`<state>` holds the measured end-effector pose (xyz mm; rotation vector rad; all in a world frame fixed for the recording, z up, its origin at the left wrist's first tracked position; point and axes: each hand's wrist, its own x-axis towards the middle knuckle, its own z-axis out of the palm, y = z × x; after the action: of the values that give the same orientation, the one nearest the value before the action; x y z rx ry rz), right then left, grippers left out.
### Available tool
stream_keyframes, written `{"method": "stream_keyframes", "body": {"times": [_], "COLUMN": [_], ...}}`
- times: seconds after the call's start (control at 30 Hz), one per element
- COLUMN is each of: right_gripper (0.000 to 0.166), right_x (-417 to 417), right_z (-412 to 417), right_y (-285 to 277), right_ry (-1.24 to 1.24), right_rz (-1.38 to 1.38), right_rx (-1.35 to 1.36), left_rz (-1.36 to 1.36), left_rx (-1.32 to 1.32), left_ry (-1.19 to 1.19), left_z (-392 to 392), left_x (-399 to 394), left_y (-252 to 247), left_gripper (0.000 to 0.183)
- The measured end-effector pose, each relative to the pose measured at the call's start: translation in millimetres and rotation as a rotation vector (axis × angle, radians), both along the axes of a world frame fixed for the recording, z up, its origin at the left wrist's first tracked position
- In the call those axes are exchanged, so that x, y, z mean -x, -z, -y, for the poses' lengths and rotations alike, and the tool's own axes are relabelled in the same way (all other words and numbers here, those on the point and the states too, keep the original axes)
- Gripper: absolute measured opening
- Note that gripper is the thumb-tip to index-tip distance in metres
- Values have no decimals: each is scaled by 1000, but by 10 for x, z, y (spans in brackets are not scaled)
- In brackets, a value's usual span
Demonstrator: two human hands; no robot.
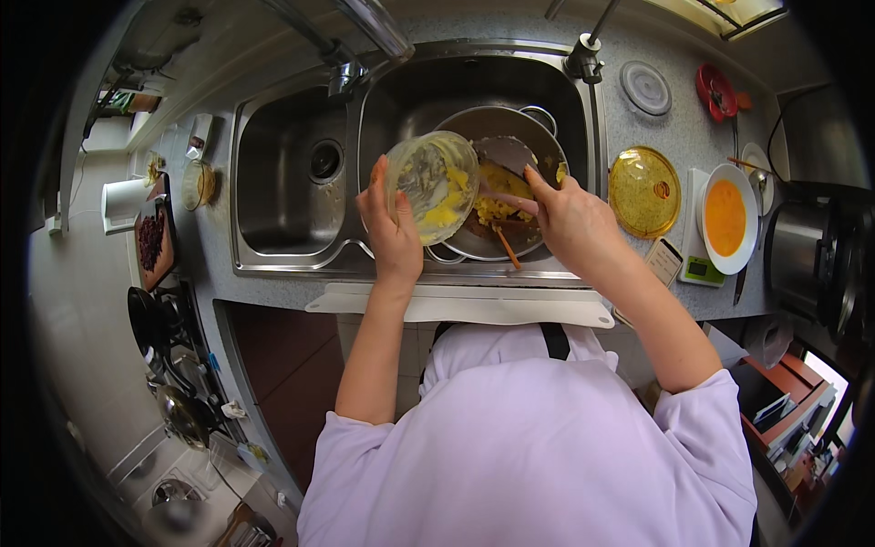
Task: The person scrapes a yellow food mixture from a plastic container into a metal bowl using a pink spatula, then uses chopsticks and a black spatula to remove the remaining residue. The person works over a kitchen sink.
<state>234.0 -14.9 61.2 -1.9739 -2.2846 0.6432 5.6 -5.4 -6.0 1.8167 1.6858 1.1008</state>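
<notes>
My left hand (396,236) grips a clear bowl (437,184) smeared with yellow paste and tilted over the left side of a metal pot (454,119). The pot rests in the right sink basin. Inside it lies a crumbly yellow mass (502,184). My right hand (574,212) reaches over the pot, holding a pinkish handle (509,200) whose far end goes toward the bowl. By its fingertips is a broad greyish blade (506,152); whether it belongs to the same tool I cannot tell. An orange-brown stick (507,247) leans across the pot's near rim.
The left basin (290,219) and the faucet (383,34) adjoin. On the right counter are an amber glass lid (644,191), a clear lid (646,87), a phone (663,260), and a white bowl of orange liquid (726,215) on a kitchen scale (701,270). Leftward sits a chopping board (164,256).
</notes>
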Motion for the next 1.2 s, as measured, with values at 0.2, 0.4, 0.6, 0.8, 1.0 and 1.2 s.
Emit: {"method": "stream_keyframes", "body": {"times": [0.2,0.4,0.6,0.8,1.0,1.2], "right_gripper": [40,40,43,47,54,49], "right_x": [-136,-432,-484,-206,387,988], "right_z": [142,-82,35,-120,-488,-666], "right_y": [198,75,-382,-190,-407,-408], "right_ry": [-99,142,290,-371,-751,-761], "right_rz": [23,-289,-601,-43,275,226], "right_rx": [140,432,669,-99,-97,2], "left_rz": [321,623,682,633,568,767], "left_rx": [67,246,503,316,337,614], "left_ry": [-71,-174,-261,-157,10,12], "left_z": [-154,-163,-56,-32,23,12], "left_x": [71,196,210,240,563,1394], "left_y": [133,73,110,270,78,103], "left_gripper": [43,51,56,53,58,60]}}
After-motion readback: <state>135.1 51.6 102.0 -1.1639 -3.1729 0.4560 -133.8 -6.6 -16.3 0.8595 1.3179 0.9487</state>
